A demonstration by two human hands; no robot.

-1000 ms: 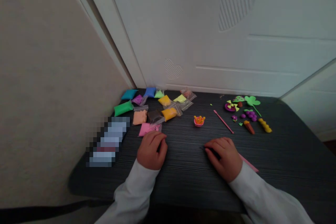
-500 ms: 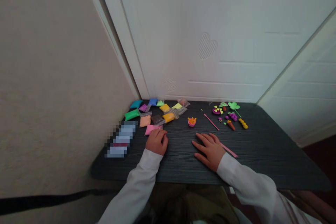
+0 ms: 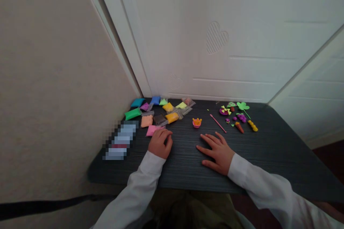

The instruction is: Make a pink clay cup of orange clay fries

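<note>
My left hand (image 3: 160,143) rests on the dark table with its fingers curled in; nothing shows in it. Its knuckles are at the near edge of a bag of pink clay (image 3: 152,130). Palm down and fingers spread, my right hand (image 3: 217,152) lies on the table to the right, holding nothing. Beyond and between the hands stands a small pink cup with yellow-orange sticks like fries (image 3: 197,123). A thin pink modelling tool (image 3: 218,123) lies past my right fingertips.
Several clay bags, including a green bag (image 3: 132,113) and an orange bag (image 3: 171,117), lie at the back left. Small clay figures sit at the right: a green clover (image 3: 243,106), purple grapes (image 3: 241,117), a brown-orange cone (image 3: 239,127). A white door (image 3: 172,43) borders the table (image 3: 279,150).
My right hand has shifted slightly right with its fingers spread wider. The flat pink strip beside it is no longer visible. My left hand stays in place; the view has tilted a little.
</note>
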